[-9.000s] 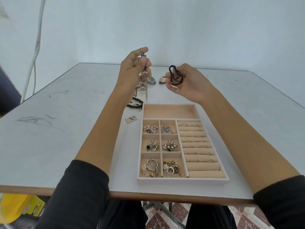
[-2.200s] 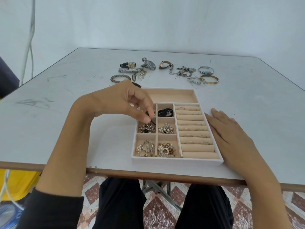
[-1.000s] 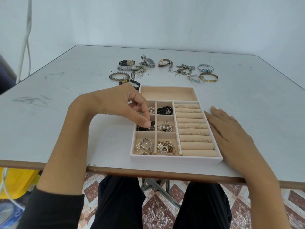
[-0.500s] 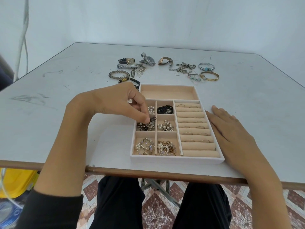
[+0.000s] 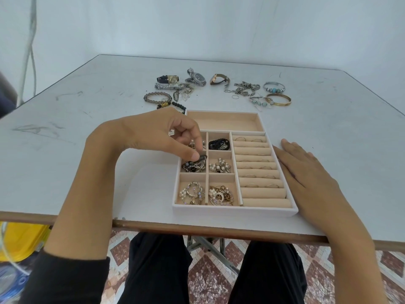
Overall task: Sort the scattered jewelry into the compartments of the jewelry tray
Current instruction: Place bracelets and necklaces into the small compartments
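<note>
The beige jewelry tray [image 5: 225,210] lies near the table's front edge. My left hand [image 5: 162,134] hovers over its left column, thumb and fingertips pinched on a dark chain necklace [image 5: 194,166] heaped in the middle-left compartment. A black cord piece [image 5: 218,144] lies in the upper middle compartment. Pearl and gold pieces fill the other small compartments, and thin rings sit in the ring rolls [image 5: 258,170]. The long top compartment [image 5: 225,121] holds nothing. My right hand [image 5: 306,174] rests flat on the table against the tray's right side.
Loose jewelry lies beyond the tray: watches [image 5: 196,79], a beaded bracelet [image 5: 156,98], a silver chain [image 5: 244,89], a turquoise bangle [image 5: 274,87] and a gold bangle [image 5: 278,99]. The table's front edge [image 5: 197,227] is just below the tray.
My left hand lowered the dark chain necklace into the middle-left compartment and keeps pressing it down. The black cord from my right hand now lies in the tray; the right hand stays flat.
</note>
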